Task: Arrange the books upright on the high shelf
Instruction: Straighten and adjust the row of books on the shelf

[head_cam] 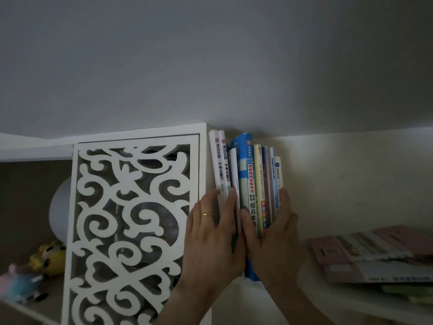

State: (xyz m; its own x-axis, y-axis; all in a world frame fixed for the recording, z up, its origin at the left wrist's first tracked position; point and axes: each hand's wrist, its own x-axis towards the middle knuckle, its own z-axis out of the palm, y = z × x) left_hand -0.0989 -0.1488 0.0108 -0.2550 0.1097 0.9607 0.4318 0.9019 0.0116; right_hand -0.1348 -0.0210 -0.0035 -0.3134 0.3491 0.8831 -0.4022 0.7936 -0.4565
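Observation:
Several books stand upright in a row (248, 170) on the high white shelf (311, 292), against the white cabinet side. Two white-spined books (221, 160) lean at the left, a thick blue book (246, 174) stands in the middle, and thinner ones (271, 170) are at the right. My left hand (210, 240), with a gold ring, lies with straight fingers against the left books. My right hand (274, 240) grips the right part of the row, thumb on the blue spine and fingers round the outer book.
A stack of flat-lying books (375, 256) sits on the shelf to the right. A white carved fretwork panel (131, 226) fronts the cabinet at the left. Plush toys (35, 273) and a white round object (61, 207) sit in the open compartment beyond it.

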